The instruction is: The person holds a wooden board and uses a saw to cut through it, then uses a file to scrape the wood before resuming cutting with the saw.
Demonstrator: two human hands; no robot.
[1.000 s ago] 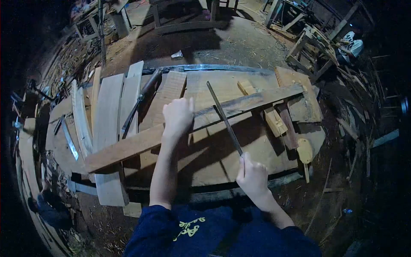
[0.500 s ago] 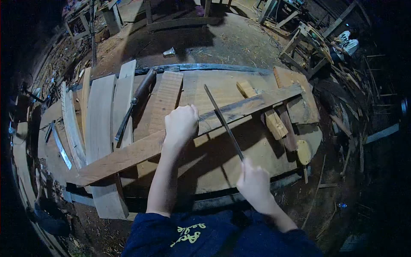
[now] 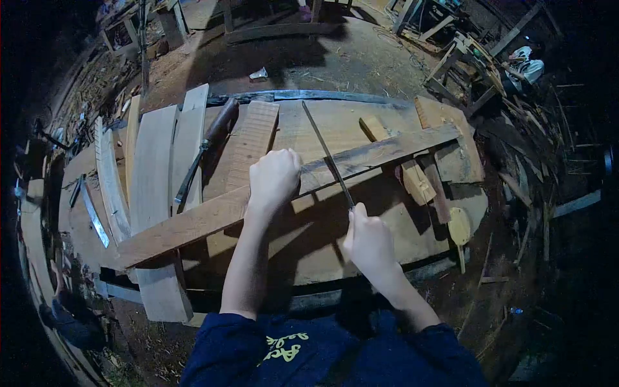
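Note:
A long wooden plank (image 3: 193,224) lies diagonally over the bench, resting on other boards. My left hand (image 3: 275,180) is closed over the plank near its middle and presses on it. In my right hand (image 3: 371,242) is the near end of a long, thin, dark handsaw (image 3: 324,149), seen almost edge-on. The saw crosses the plank just right of my left hand, its tip pointing away from me. Its handle is hidden inside my fingers, and its teeth cannot be made out.
Several boards (image 3: 153,174) lie on the left of the bench (image 3: 361,258), with a dark-handled chisel-like tool (image 3: 219,126) among them. A wooden block (image 3: 418,182) and a mallet-like piece (image 3: 459,226) lie at right. Beyond, a person (image 3: 523,68) sits near wooden frames.
My right hand has pushed the saw forward and slightly left across the plank. My left hand stays in its place on the plank.

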